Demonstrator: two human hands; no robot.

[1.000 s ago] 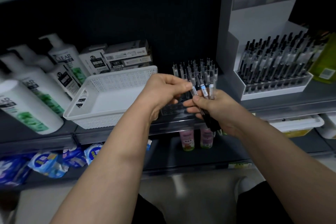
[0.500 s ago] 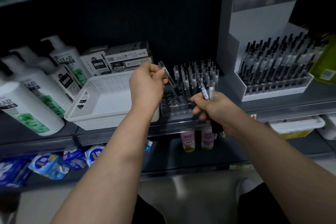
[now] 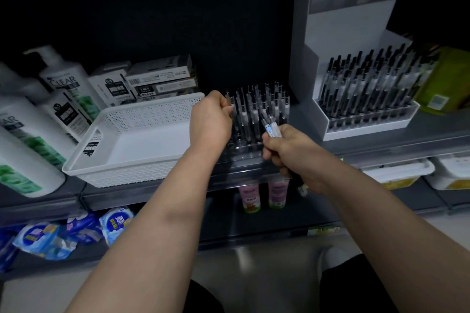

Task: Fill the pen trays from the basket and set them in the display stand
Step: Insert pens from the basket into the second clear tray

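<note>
A clear pen tray [image 3: 244,146] stands on the shelf between the white basket [image 3: 137,145] and the white display stand [image 3: 330,40]. Several pens stand upright in its back rows; its front holes are bare. My left hand [image 3: 209,119] pinches a single pen [image 3: 231,101] at the tray's left edge, over the holes. My right hand [image 3: 287,150] grips a small bundle of pens [image 3: 270,126], tips up, at the tray's front right. The basket looks bare inside. A full tray of pens [image 3: 366,99] sits in the stand.
White shampoo bottles [image 3: 30,134] stand left of the basket, with stacked pen boxes [image 3: 157,81] behind it. A green packet [image 3: 442,84] lies right of the stand. Small bottles [image 3: 264,195] and blue packs [image 3: 66,234] sit on the lower shelf.
My left hand took one pen from the bundle in my right hand, swung it up and left, then brought it down to the tray's left edge. My right hand stayed in place.
</note>
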